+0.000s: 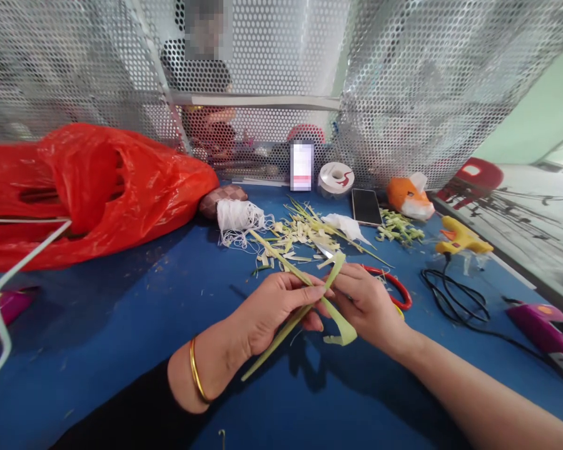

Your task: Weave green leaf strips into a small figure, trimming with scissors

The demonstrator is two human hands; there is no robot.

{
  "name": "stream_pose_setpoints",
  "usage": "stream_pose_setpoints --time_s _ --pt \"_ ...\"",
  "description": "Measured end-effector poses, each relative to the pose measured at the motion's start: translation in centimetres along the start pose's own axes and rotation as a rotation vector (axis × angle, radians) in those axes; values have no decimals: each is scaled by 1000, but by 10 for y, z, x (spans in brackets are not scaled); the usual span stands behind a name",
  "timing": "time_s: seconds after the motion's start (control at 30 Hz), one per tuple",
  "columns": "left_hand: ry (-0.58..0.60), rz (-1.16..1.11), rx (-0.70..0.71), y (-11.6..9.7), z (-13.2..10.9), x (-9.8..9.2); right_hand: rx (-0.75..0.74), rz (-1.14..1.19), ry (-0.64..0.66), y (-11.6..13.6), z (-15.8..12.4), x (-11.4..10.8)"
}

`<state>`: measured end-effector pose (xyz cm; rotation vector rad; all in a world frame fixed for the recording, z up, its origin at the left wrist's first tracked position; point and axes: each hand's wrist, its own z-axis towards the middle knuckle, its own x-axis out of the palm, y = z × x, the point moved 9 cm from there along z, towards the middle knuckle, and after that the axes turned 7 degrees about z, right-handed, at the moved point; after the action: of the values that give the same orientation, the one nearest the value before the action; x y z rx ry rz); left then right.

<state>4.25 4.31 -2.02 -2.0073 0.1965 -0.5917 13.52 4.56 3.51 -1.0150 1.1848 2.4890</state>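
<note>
My left hand [276,306] pinches pale green leaf strips [341,326] where they cross, between thumb and fingers. One long strip slants past the palm toward me, and another end reaches up and away to the left. My right hand [366,303] is closed at the same crossing, its fingertips on the folded strip; part of its grip is hidden. Red-handled scissors [401,289] show behind and beside my right hand, with a blade pointing out past the knuckles. Just beyond my hands lies a heap of cut leaf scraps [300,231].
A red plastic bag [136,187] fills the left. White string [239,215], a tape roll [336,179], a phone [366,207] and an orange-and-white tissue pack [409,197] stand at the back. A yellow glue gun [464,237] with a black cord lies right. Behind perforated mesh a person sits.
</note>
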Motion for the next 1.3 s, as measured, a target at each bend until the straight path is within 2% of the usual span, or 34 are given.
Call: stream_pose_setpoints --time_s 0.13,0.27,0.5,0.57,0.73,0.87,1.1,1.3 --pt "-43 -5 51 -2 2 -6 18 -6 -49 -3 1 0" --pt "-116 -31 75 -9 1 -16 178 131 -73 -17 0 2" --pt "-267 -49 148 -41 1 -32 323 335 -207 -28 1 -13" --pt "-298 -37 167 -52 2 -31 354 350 -174 -26 11 -15" --pt "-355 -22 262 -70 8 -33 333 217 -45 -16 46 -12" --pt "-401 -18 257 -57 10 -45 358 221 -69 -26 44 0" --pt "-330 -63 215 -32 16 -49 334 77 -66 -37 25 17" --pt "-355 -101 211 -27 18 -51 312 -29 -122 -33 25 12"
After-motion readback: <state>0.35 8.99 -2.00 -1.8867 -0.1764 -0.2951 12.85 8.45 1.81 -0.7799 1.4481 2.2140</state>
